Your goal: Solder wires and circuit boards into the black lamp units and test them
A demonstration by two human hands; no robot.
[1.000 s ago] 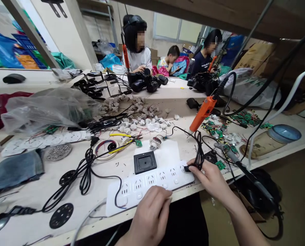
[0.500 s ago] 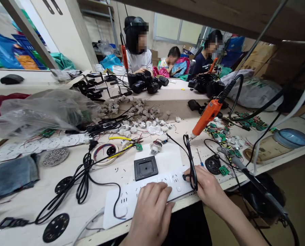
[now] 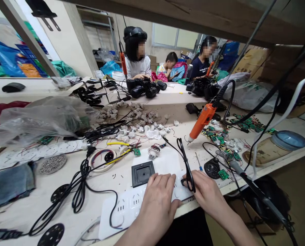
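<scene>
The right hand (image 3: 206, 193) pinches a small black plug (image 3: 184, 181) between thumb and fingertips, holding it against the right end of a long white plastic power strip (image 3: 132, 206); a looped black cable (image 3: 184, 159) rises from the plug. The left hand (image 3: 156, 201) lies palm down with fingers spread flat on the strip, gripping nothing. The strip lies along the near edge of the pale wooden workbench (image 3: 65, 218). Just behind the left hand sits a square black plastic frame (image 3: 143, 173). Farther right hangs an orange electric screwdriver (image 3: 202, 121).
</scene>
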